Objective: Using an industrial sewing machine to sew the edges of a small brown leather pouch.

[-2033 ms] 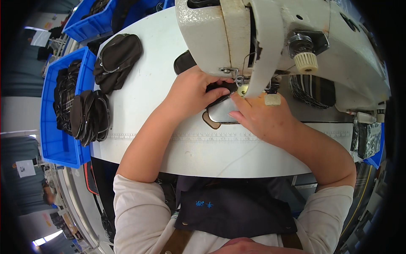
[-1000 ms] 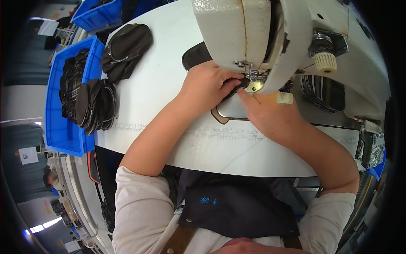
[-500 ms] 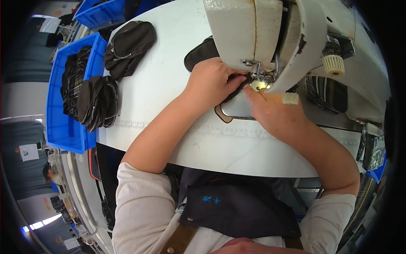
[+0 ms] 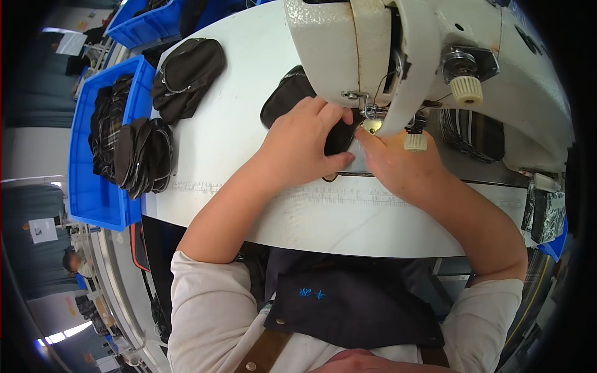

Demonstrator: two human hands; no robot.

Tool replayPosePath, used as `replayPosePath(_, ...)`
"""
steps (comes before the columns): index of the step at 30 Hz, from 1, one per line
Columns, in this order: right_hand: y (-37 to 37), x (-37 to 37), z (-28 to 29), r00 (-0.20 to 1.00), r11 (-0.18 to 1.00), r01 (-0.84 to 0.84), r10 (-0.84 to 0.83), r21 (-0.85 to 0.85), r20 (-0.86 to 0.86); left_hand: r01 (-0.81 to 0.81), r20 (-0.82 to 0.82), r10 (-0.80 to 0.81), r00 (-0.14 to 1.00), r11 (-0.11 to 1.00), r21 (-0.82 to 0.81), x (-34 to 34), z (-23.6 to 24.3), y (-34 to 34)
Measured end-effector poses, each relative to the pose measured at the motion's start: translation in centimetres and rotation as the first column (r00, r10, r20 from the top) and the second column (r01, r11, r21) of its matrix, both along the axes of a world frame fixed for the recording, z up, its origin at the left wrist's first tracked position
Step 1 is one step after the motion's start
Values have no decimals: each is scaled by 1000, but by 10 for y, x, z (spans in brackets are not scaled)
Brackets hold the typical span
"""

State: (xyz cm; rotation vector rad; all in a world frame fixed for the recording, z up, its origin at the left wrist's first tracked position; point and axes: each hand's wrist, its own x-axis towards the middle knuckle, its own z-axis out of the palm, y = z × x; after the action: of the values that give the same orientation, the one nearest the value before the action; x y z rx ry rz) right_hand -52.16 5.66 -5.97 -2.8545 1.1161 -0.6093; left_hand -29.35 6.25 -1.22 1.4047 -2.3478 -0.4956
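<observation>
A dark fabric piece [image 4: 341,137] lies at the presser foot [image 4: 373,112] of a white sewing machine [image 4: 333,56]. Over it my left hand [image 4: 295,146] is spread, thumb well apart from the fingers. More dark fabric with a zipper-like edge [image 4: 283,99] shows beyond that hand; whether both are one piece is hidden. My right hand [image 4: 404,165] is closed beside the needle plate [image 4: 372,126], its fingertips at the fabric's right edge. The machine partly covers its other fingers.
Brown zippered pouches [image 4: 189,78] lie on the white table [image 4: 242,81] at the far left. A blue bin [image 4: 102,208] holds plaid-and-dark pieces, with stacked pouches [image 4: 144,155] at its edge. Striped dark pieces [image 4: 476,133] are stacked behind the machine's thread knob. A printed ruler [image 4: 292,192] crosses the table.
My left hand has opened from a pinch near the needle, its thumb moving toward me and baring more dark fabric. My right hand stays by the presser foot. The whole view has shifted slightly.
</observation>
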Motion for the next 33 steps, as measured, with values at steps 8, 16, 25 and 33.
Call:
replayPosePath(8,2,-5,-3,998,992,-39,44,118,-46,-31,-110,35,993,999,36,-3,-4,8)
replayPosePath(16,2,-3,-1,996,988,-72,78,138,-37,68,40,-63,997,989,-133,-3,-11,6)
replayPosePath(25,1,-3,-2,996,994,-87,88,73,-7,186,203,-127,971,935,-303,-6,-1,7)
replayPosePath(33,1,-7,5,991,996,-84,82,-7,-108,213,228,-153,962,939,-270,-2,-2,4)
